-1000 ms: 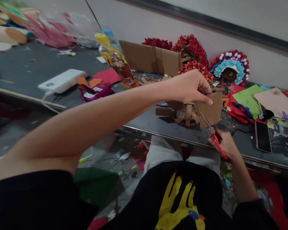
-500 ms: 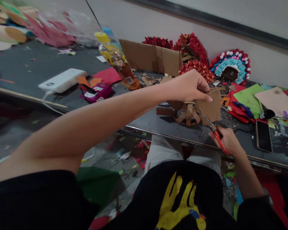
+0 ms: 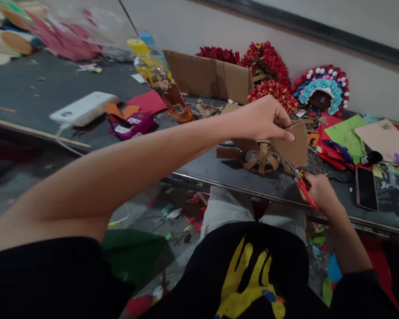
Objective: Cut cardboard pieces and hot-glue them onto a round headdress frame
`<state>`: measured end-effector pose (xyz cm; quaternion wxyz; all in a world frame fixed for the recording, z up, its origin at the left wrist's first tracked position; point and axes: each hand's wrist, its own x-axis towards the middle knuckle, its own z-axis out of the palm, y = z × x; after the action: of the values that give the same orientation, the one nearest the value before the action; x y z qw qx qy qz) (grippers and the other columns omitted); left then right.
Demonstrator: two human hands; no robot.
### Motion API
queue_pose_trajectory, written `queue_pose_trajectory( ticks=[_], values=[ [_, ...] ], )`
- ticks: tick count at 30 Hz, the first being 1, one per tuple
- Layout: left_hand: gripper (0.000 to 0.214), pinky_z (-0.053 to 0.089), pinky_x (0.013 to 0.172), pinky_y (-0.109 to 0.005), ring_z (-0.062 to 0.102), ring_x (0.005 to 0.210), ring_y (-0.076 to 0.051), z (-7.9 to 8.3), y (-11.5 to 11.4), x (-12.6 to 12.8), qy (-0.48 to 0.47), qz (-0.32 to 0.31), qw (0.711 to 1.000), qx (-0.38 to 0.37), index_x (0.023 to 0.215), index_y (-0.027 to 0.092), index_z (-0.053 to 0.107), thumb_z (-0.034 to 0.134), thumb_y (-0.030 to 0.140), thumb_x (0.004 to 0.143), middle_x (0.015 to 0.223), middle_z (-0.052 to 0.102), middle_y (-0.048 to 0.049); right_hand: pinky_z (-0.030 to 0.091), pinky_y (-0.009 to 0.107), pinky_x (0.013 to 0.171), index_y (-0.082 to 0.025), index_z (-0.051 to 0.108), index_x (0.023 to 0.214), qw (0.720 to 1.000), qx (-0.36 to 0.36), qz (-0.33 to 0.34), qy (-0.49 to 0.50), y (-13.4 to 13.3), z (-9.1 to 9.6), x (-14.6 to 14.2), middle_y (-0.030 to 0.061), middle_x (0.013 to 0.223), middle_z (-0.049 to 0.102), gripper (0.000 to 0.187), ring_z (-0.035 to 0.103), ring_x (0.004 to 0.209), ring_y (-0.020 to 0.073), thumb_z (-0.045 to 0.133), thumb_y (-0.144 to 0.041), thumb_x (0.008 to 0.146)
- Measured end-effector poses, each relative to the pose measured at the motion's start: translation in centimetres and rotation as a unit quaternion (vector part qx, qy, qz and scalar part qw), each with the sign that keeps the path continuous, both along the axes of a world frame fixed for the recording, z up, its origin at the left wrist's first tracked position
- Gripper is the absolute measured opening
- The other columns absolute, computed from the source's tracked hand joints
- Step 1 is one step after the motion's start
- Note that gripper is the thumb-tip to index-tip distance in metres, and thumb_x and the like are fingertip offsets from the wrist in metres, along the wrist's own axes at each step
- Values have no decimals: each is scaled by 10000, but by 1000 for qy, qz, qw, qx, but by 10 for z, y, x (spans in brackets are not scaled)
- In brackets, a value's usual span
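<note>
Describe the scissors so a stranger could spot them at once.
Start at the near edge of the dark table. There the right hand grips the scissors, blades at the brown cardboard piece the left hand pinches. Only they have red handles and metal blades.

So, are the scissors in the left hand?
No, the right hand grips the red-handled scissors, while the left hand pinches the cardboard piece.

Soft, even indoor light with faint shadows; top-left corner smeared by blur, edges stretched by wide-angle distortion.
</note>
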<state>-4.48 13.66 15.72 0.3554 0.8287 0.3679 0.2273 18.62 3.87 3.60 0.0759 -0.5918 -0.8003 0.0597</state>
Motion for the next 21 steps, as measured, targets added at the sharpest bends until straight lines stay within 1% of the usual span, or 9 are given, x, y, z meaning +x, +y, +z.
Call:
queue_pose_trajectory(
  ticks=[2, 4, 8, 10, 12, 15, 17, 19, 21],
  values=[
    [241, 371, 631, -264, 521, 657, -109, 1, 3, 0, 2, 1, 1000, 12, 710, 78, 641, 690, 308, 659, 633, 515, 10, 311, 268, 541, -155, 620, 815, 1000, 14, -8, -18, 5, 0, 4, 87, 580, 646, 248, 553, 512, 191, 459, -343, 822],
    [246, 369, 643, -271, 522, 683, -118, 3, 6, 2, 2, 4, 1000, 22, 709, 80, 629, 686, 315, 667, 653, 505, 4, 315, 262, 543, -158, 615, 804, 1000, 17, -3, -5, 11, 5, 7, 79, 574, 635, 300, 541, 508, 178, 448, -405, 841],
    [255, 369, 626, -272, 510, 649, -110, 4, 12, 6, -7, 2, 1000, 16, 675, 91, 622, 690, 337, 663, 615, 491, 8, 323, 252, 532, -168, 585, 797, 999, -23, 11, 32, 21, 23, 8, 55, 568, 602, 413, 523, 502, 165, 448, -557, 823],
    [250, 373, 617, -274, 510, 633, -111, 4, 14, 7, -23, 6, 1000, 8, 673, 96, 629, 702, 334, 649, 590, 489, 15, 327, 248, 528, -178, 565, 797, 998, -46, 11, 39, 25, 31, 7, 46, 571, 591, 416, 531, 513, 168, 454, -578, 812],
    [238, 378, 614, -277, 520, 636, -121, 4, 15, 7, -40, 11, 999, 0, 675, 99, 638, 719, 318, 630, 576, 497, 14, 337, 241, 532, -188, 547, 782, 997, -63, 18, 48, 27, 36, 6, 40, 576, 589, 384, 537, 518, 164, 448, -557, 821],
    [210, 385, 602, -280, 538, 642, -138, 4, 17, 6, -54, 11, 998, -12, 664, 117, 652, 728, 307, 620, 566, 530, 5, 329, 239, 518, -192, 545, 738, 997, -66, 18, 41, 29, 34, 5, 41, 560, 592, 316, 514, 480, 149, 447, -479, 829],
    [189, 390, 592, -280, 550, 641, -147, 3, 20, 6, -57, 8, 998, -20, 656, 136, 664, 731, 308, 618, 564, 557, -1, 311, 247, 508, -183, 565, 733, 999, -54, 7, 7, 29, 29, 6, 53, 549, 602, 252, 505, 460, 151, 469, -403, 810],
    [180, 394, 590, -279, 557, 637, -153, 1, 22, 5, -60, 5, 998, -26, 661, 147, 676, 744, 303, 603, 565, 576, -3, 296, 257, 511, -170, 590, 757, 998, -39, -4, -40, 31, 25, 8, 72, 564, 625, 173, 527, 477, 167, 501, -318, 768],
    [181, 394, 591, -279, 552, 627, -149, 0, 25, 5, -61, 6, 998, -27, 664, 145, 683, 749, 301, 597, 563, 581, -3, 281, 267, 515, -164, 605, 780, 997, -26, -14, -77, 34, 24, 11, 87, 587, 643, 142, 551, 502, 186, 522, -270, 735]
  ],
)
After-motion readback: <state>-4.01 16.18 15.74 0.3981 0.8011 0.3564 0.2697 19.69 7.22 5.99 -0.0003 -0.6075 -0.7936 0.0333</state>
